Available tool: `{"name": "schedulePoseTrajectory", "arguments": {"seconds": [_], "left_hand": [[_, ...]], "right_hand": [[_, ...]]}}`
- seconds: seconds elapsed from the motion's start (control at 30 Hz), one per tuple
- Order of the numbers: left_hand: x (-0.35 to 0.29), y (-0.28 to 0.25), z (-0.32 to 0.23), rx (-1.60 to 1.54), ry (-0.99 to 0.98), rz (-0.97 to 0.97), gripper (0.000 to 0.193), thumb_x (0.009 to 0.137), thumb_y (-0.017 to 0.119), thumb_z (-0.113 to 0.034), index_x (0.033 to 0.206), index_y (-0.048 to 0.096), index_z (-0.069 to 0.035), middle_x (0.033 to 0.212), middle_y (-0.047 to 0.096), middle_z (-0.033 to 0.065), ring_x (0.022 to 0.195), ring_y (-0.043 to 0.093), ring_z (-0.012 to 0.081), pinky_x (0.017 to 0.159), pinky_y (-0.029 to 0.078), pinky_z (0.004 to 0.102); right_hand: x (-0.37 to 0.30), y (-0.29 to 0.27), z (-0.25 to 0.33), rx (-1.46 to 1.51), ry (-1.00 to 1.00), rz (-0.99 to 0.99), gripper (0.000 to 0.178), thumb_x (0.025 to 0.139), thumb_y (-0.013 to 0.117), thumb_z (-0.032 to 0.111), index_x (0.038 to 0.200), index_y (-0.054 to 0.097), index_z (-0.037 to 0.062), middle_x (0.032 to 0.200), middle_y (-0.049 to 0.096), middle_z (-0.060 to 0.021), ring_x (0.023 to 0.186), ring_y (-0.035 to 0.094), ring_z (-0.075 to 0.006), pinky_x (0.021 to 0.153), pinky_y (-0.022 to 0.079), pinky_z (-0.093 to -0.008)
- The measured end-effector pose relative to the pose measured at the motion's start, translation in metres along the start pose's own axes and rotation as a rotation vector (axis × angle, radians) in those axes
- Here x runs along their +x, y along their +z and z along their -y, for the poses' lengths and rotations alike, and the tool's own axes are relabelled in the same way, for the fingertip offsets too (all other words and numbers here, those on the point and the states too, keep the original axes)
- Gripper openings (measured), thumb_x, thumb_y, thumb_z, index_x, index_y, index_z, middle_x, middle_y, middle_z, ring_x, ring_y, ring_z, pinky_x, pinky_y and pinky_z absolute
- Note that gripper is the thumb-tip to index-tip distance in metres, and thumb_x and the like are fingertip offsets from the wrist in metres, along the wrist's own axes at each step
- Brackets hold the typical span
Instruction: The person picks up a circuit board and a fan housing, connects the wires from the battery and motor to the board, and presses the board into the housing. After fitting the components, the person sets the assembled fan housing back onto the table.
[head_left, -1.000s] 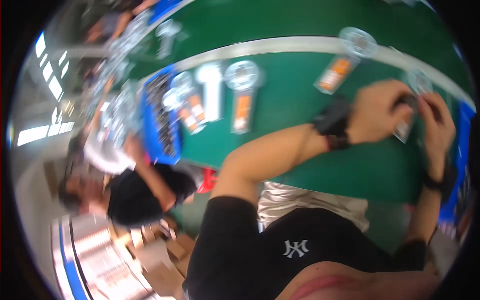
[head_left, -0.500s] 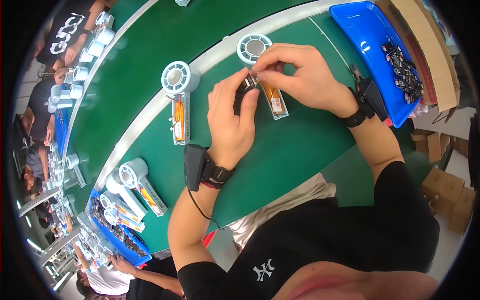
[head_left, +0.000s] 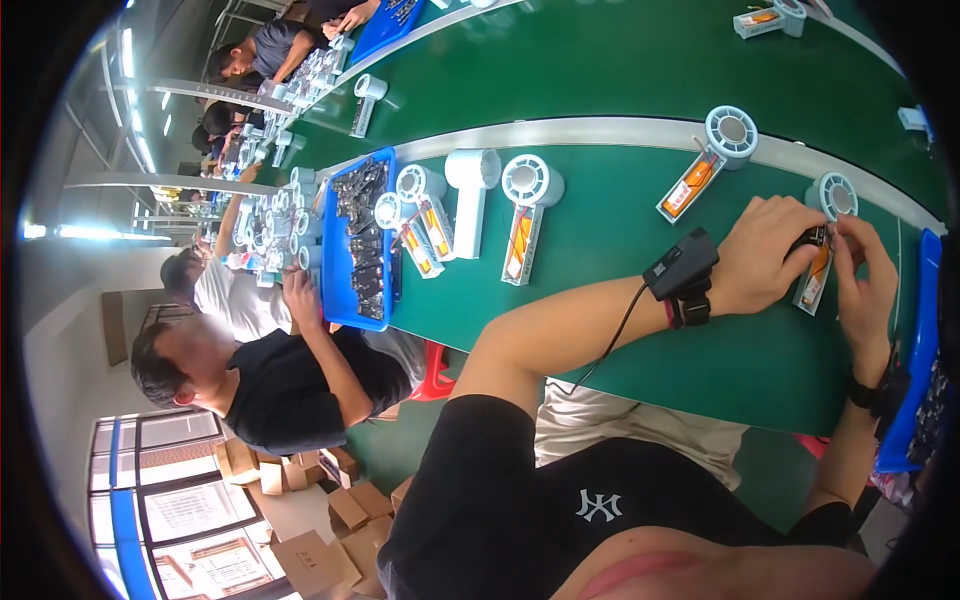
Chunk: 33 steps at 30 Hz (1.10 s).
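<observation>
At the right of the table, my left hand (head_left: 765, 255) is closed with thumb and fingers round a small black electronic part (head_left: 814, 237). My right hand (head_left: 868, 285) meets it from the other side, its fingertips pinched at the part's edge; what they grip is too small to make out. Just beneath lies a pale blue handheld fan (head_left: 838, 195), its handle open with an orange battery (head_left: 819, 268) inside. Another fan (head_left: 731, 136) with an open handle and battery lies to the left of my left hand.
More fans (head_left: 527, 185) lie further left, beside a blue tray (head_left: 385, 290) of black parts. Another blue tray (head_left: 905, 420) stands at the right edge. A pale rail (head_left: 600, 132) borders the table. A co-worker (head_left: 290, 385) sits to the left, with cardboard boxes (head_left: 310, 562) behind.
The view has swung left, so my hands now appear further right and more co-workers show. Both hands stay together at the black part over the same fan.
</observation>
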<state>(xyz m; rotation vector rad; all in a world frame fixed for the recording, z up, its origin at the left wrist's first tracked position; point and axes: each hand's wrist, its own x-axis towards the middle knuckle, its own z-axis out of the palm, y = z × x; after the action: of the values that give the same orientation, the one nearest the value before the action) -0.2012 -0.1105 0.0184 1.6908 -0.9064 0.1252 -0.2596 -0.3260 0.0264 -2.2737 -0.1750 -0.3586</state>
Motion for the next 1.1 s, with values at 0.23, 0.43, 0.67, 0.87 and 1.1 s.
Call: {"name": "schedulePoseTrajectory", "arguments": {"seconds": [0.23, 0.43, 0.67, 0.87, 1.1], "left_hand": [[0.003, 0.009, 0.001, -0.022, 0.048, -0.073, 0.030, 0.087, 0.067, -0.010, 0.116, 0.063, -0.004, 0.107, 0.061, 0.0139, 0.101, 0.057, 0.0340, 0.090, 0.042, 0.0430], [0.008, 0.011, 0.009, -0.026, 0.082, 0.012, 0.032, 0.085, 0.068, -0.009, 0.116, 0.064, -0.003, 0.111, 0.061, 0.0162, 0.104, 0.056, 0.0382, 0.092, 0.045, 0.0462], [0.007, 0.006, 0.005, -0.144, -0.071, 0.091, 0.035, 0.088, 0.073, -0.001, 0.122, 0.067, -0.002, 0.116, 0.060, 0.0141, 0.100, 0.065, 0.0264, 0.084, 0.056, 0.0344], [0.006, 0.005, 0.008, -0.198, -0.092, 0.052, 0.038, 0.084, 0.078, -0.001, 0.121, 0.071, -0.005, 0.113, 0.062, 0.0114, 0.098, 0.066, 0.0225, 0.084, 0.056, 0.0320], [0.005, 0.004, 0.007, -0.196, -0.085, -0.009, 0.039, 0.082, 0.079, 0.001, 0.120, 0.072, -0.005, 0.111, 0.062, 0.0113, 0.096, 0.067, 0.0222, 0.082, 0.057, 0.0311]], "right_hand": [[-0.001, -0.001, 0.015, 0.041, -0.047, 0.033, 0.033, 0.097, 0.061, -0.002, 0.129, 0.062, 0.0010, 0.106, 0.071, -0.0102, 0.089, 0.068, -0.0132, 0.077, 0.052, -0.0256], [0.003, -0.004, 0.021, 0.026, -0.073, 0.038, 0.037, 0.091, 0.064, -0.003, 0.128, 0.065, 0.0035, 0.103, 0.074, -0.0111, 0.089, 0.072, -0.0168, 0.076, 0.056, -0.0290], [0.005, 0.002, 0.030, 0.161, -0.127, -0.050, 0.039, 0.090, 0.065, -0.005, 0.127, 0.065, 0.0054, 0.090, 0.074, -0.0078, 0.064, 0.067, -0.0137, 0.061, 0.053, -0.0265], [0.004, 0.002, 0.029, 0.030, -0.262, -0.137, 0.039, 0.091, 0.065, -0.005, 0.128, 0.063, 0.0043, 0.091, 0.074, -0.0074, 0.064, 0.065, -0.0114, 0.059, 0.051, -0.0242], [0.000, 0.011, 0.039, 0.484, 0.125, -0.125, 0.036, 0.094, 0.065, -0.003, 0.130, 0.059, 0.0013, 0.098, 0.075, -0.0087, 0.069, 0.065, -0.0096, 0.058, 0.052, -0.0232]]}}
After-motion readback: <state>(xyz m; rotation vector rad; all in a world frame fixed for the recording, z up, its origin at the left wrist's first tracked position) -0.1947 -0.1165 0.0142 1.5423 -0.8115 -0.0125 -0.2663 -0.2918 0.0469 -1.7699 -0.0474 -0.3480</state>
